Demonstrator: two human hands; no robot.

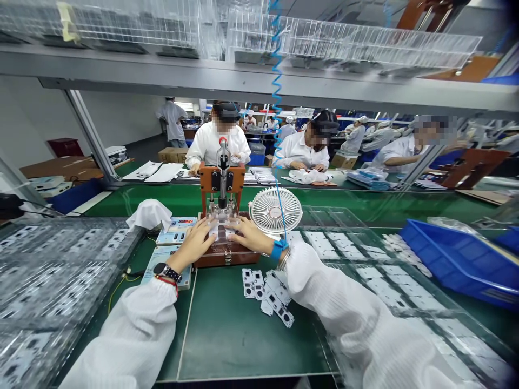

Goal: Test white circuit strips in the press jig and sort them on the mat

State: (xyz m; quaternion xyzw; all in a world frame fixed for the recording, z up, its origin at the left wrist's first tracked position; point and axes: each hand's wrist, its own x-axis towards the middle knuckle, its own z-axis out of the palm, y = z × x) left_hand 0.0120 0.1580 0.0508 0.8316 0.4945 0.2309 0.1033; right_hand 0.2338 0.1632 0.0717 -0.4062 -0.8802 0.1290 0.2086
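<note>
My left hand [198, 239] and my right hand [248, 233] rest at the two sides of a brown test fixture [227, 258] with a clear top. Their fingers stretch inward over the fixture bed and touch it or the pale part [220, 232] lying there, which the fingertips partly hide. Above stands an orange toggle press [222, 181] with a red-tipped lever. Several white circuit boards [270, 292] with dark marks lie loosely piled on the green mat [239, 346], near my right forearm. Beside my left wrist is a light-blue meter box [175, 229] with red digits.
Clear trays of parts cover the left [81, 270] and right [389, 286] sides. A white fan [276, 210] stands behind my right hand, a blue bin [458, 265] at far right. A coiled blue cord [277, 86] runs to my right wristband. Co-workers [221, 138] sit opposite.
</note>
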